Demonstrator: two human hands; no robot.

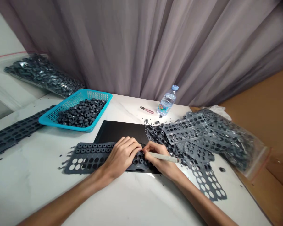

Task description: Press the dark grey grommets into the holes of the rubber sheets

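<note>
At your far left the blue basket [52, 116] of loose rings sits well apart from the work. The perforated rubber sheet [89, 157] lies flat, its long axis running left to right across the counter [132, 201]. Its emptied end points left, off the black mat [120, 130]; its right end is under your hands. Your left hand [122, 153] presses down on it with fingers drawn together (whether they pinch the rubber or only pin it, you cannot tell from here). Your right hand [159, 158] is closed pen-fashion on a pale stick [163, 157], its tip aimed left, just beside your left fingertips. A slip there would likely jab them. The unsupported left end could let the sheet slide, and rings may scatter toward the heap [155, 131] on the right.
</note>
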